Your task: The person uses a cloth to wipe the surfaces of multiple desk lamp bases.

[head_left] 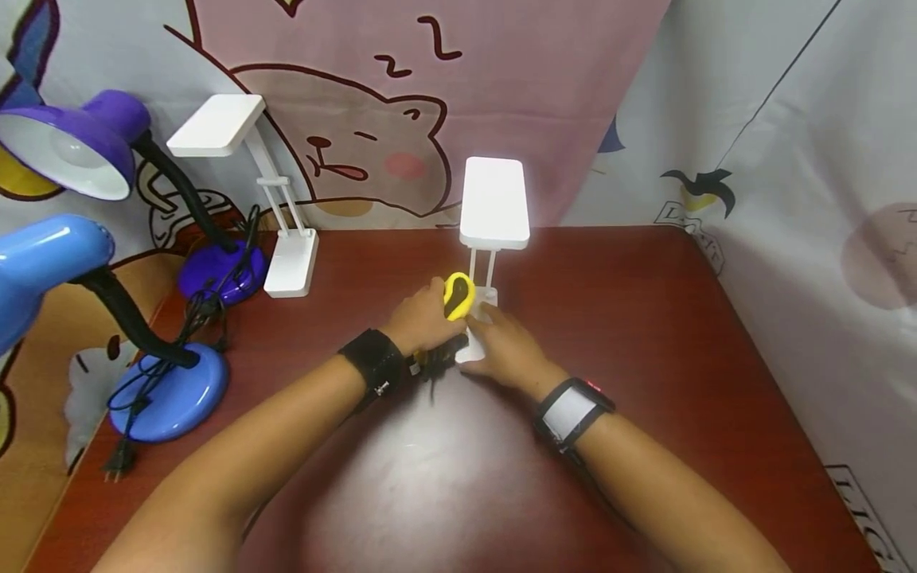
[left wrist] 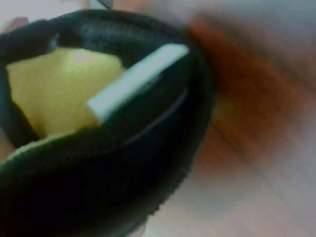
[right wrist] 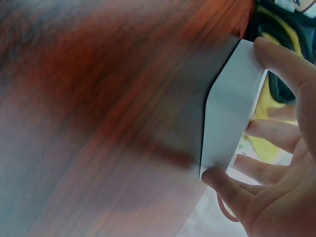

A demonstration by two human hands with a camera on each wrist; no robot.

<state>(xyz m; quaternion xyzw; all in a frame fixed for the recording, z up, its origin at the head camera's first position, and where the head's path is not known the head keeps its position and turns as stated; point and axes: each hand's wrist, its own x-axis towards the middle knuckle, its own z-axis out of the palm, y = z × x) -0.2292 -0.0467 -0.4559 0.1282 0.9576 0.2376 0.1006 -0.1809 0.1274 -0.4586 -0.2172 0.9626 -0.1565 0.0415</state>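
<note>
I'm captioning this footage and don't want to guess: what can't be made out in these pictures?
Head view: whether the yellow ring belongs to something larger; the left hand covers one side.
Head view: part of the lit lamp's base, behind the right hand.
Head view: the rest of the blue lamp's head, cut off by the left edge.
Left wrist view: the black-and-yellow thing's details, blurred.

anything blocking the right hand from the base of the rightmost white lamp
Nothing visible does: the right hand touches the white base, its fingers at the edges. A yellow-rimmed item shows close by, near the left hand, but not between them.
</note>
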